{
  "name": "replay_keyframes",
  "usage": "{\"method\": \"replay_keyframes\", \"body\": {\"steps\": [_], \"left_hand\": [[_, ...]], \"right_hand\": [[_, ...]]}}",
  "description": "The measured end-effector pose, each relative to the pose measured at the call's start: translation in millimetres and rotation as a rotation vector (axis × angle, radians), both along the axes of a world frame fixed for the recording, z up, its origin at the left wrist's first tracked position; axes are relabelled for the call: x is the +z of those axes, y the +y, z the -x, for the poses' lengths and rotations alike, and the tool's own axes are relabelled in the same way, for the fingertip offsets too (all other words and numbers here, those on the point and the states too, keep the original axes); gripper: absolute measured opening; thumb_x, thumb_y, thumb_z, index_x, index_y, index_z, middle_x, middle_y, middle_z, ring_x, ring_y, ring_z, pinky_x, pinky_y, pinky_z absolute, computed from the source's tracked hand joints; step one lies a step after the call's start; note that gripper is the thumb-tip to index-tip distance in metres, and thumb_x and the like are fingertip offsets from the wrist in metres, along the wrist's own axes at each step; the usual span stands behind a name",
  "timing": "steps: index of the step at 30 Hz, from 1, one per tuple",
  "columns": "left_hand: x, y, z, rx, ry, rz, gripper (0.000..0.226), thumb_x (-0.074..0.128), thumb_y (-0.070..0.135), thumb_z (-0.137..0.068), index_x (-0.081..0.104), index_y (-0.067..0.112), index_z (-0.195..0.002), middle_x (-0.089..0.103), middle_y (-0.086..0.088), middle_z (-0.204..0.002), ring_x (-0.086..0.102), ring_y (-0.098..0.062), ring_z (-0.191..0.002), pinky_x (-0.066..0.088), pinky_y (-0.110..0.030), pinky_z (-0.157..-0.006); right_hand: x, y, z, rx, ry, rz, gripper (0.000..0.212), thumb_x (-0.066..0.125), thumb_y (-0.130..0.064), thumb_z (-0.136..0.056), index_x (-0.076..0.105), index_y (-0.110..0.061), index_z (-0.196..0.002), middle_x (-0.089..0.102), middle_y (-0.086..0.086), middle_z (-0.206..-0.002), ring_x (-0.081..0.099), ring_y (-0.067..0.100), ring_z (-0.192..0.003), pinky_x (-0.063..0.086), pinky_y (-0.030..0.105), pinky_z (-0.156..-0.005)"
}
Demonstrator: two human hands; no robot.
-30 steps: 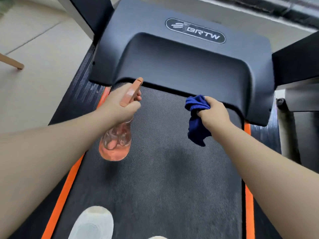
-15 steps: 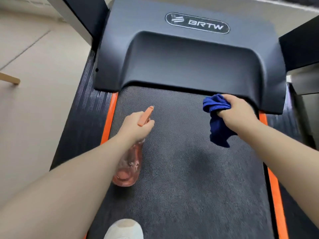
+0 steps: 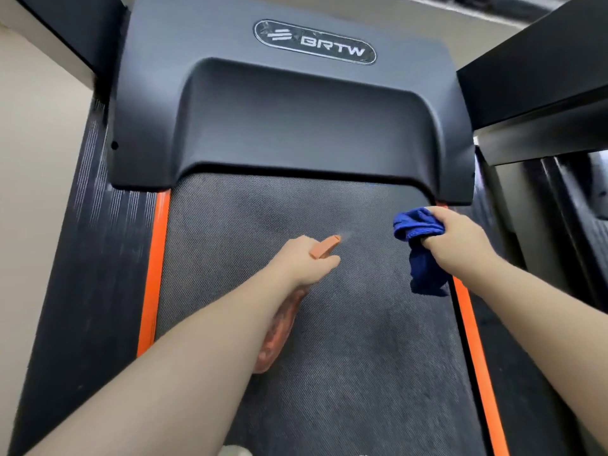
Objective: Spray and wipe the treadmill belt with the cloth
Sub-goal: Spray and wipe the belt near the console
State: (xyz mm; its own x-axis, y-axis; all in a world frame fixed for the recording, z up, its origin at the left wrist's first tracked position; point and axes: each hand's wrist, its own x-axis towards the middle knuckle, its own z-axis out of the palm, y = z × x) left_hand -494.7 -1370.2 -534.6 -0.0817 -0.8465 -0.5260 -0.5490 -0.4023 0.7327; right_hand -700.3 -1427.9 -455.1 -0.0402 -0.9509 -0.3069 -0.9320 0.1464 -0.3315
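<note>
Two bare forearms are extended over a treadmill belt (image 3: 345, 357), seen from above. One orange spray bottle (image 3: 279, 324) is clenched in the left hand (image 3: 302, 261), held over the middle of the belt; its nozzle (image 3: 325, 246) is pointed toward the motor cover (image 3: 289, 126), a faint mist is visible at the tip, and the translucent body is mostly hidden beneath the wrist. One blue cloth (image 3: 422, 251) is bunched in the closed right hand (image 3: 457, 241), raised near the belt's right edge just below the motor cover, with its loose end hanging down. The belt is dark grey and finely textured, with a darker patch seen ahead of the nozzle. Two orange strips (image 3: 151, 274) are run along its sides. One oval badge (image 3: 314, 42) lettered BRTW is set on the cover. Pale flooring (image 3: 36, 192) is seen left of the treadmill.
</note>
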Motion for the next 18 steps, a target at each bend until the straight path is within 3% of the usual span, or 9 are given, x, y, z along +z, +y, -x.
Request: {"method": "replay_keyframes", "body": {"steps": [2, 4, 6, 9, 12, 14, 16, 18], "left_hand": [[-6, 5, -15, 0.036, -0.035, -0.003, 0.035, 0.058, 0.034, -0.090, 0.046, 0.017, -0.061, 0.054, -0.003, -0.073, 0.055, -0.027, -0.080, 0.034, -0.026, -0.065], [-9, 9, -37, 0.106, -0.029, 0.001, 0.021, 0.061, 0.031, -0.088, 0.056, 0.017, -0.073, 0.058, -0.002, -0.077, 0.055, -0.024, -0.078, 0.035, -0.025, -0.067], [-9, 9, -53, 0.171, 0.026, 0.015, 0.017, 0.064, 0.032, -0.085, 0.063, 0.015, -0.083, 0.060, -0.001, -0.073, 0.055, -0.021, -0.069, 0.038, -0.024, -0.065], [-2, 3, -60, 0.253, 0.099, 0.068, 0.023, 0.058, 0.043, -0.070, 0.062, 0.022, -0.077, 0.055, 0.011, -0.057, 0.051, -0.011, -0.055, 0.038, -0.026, -0.063], [7, -7, -54, 0.295, 0.152, 0.185, 0.023, 0.059, 0.042, -0.069, 0.065, 0.023, -0.081, 0.065, 0.009, -0.069, 0.059, -0.013, -0.065, 0.046, -0.031, -0.070], [14, -14, -47, 0.348, 0.249, 0.253, 0.006, 0.061, 0.026, -0.079, 0.064, 0.024, -0.084, 0.069, -0.005, -0.088, 0.064, -0.025, -0.075, 0.052, -0.027, -0.067], [17, -22, -45, 0.387, 0.304, 0.309, 0.031, 0.053, 0.001, -0.086, 0.061, 0.028, -0.099, 0.065, -0.004, -0.096, 0.063, -0.021, -0.071, 0.045, -0.012, -0.054], [17, -29, -43, 0.416, 0.291, 0.352, 0.048, 0.047, -0.007, -0.084, 0.059, 0.023, -0.118, 0.063, 0.001, -0.099, 0.062, -0.015, -0.062, 0.039, -0.007, -0.047]], "right_hand": [[-8, 2, -1, -0.019, -0.012, -0.014, 0.041, 0.052, -0.004, -0.083, 0.060, -0.025, -0.117, 0.061, 0.001, -0.101, 0.051, 0.021, -0.093, 0.033, 0.023, -0.077], [-20, 4, -3, -0.041, -0.018, -0.032, 0.039, 0.051, -0.004, -0.084, 0.057, -0.022, -0.118, 0.059, 0.001, -0.098, 0.049, 0.020, -0.089, 0.032, 0.023, -0.075], [-36, 4, -2, -0.061, -0.014, -0.062, 0.035, 0.050, -0.005, -0.085, 0.054, -0.017, -0.118, 0.062, 0.008, -0.102, 0.052, 0.027, -0.093, 0.033, 0.026, -0.074], [-66, -2, -1, -0.061, 0.003, -0.100, 0.038, 0.050, -0.006, -0.085, 0.049, -0.015, -0.123, 0.060, 0.016, -0.114, 0.052, 0.034, -0.106, 0.037, 0.033, -0.081], [-84, -17, -9, -0.002, 0.018, -0.063, 0.046, 0.048, -0.006, -0.086, 0.045, -0.019, -0.130, 0.052, 0.019, -0.120, 0.050, 0.036, -0.108, 0.038, 0.037, -0.088], [-91, -32, -15, 0.034, 0.027, -0.028, 0.050, 0.045, -0.005, -0.087, 0.042, -0.021, -0.133, 0.047, 0.018, -0.121, 0.050, 0.037, -0.105, 0.038, 0.037, -0.088], [-100, -53, -24, 0.075, 0.045, 0.017, 0.051, 0.043, -0.004, -0.087, 0.040, -0.022, -0.135, 0.044, 0.016, -0.122, 0.052, 0.038, -0.102, 0.038, 0.038, -0.086], [-111, -72, -33, 0.072, 0.033, 0.018, 0.051, 0.042, -0.005, -0.088, 0.038, -0.022, -0.137, 0.044, 0.017, -0.123, 0.052, 0.038, -0.102, 0.038, 0.038, -0.086]]}}
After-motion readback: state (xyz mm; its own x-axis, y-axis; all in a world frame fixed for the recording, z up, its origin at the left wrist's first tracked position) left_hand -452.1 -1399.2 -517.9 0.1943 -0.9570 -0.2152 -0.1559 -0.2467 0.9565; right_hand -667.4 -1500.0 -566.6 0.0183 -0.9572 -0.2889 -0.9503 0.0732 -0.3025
